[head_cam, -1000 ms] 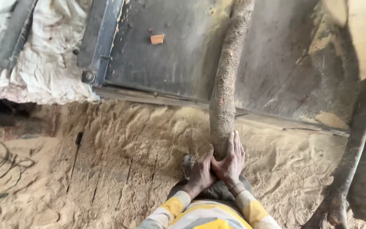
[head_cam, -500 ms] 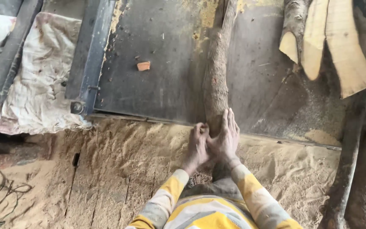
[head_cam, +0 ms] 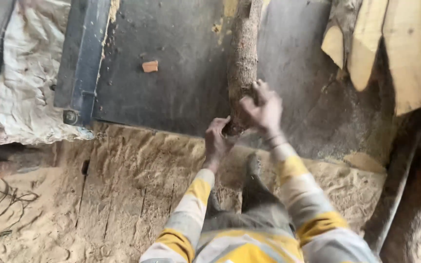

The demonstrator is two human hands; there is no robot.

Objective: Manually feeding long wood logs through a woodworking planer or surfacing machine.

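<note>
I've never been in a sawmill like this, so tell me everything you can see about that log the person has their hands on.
The log is a slim, round length of rough wood with grey-brown bark, dusted with sawdust. It lies lengthwise on a dark metal table, running away from the person and out of the picture's top edge. Its near end sits close to the table's front edge. The left hand cups that end, while the right hand grips its side a little farther up.

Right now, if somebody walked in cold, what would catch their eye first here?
Probably the long rough log lying on the dark metal table at centre, with the left hand at its near end and the right hand gripping its side. Next, the pale wood slabs at upper right and the sawdust covering the floor in front.
</note>
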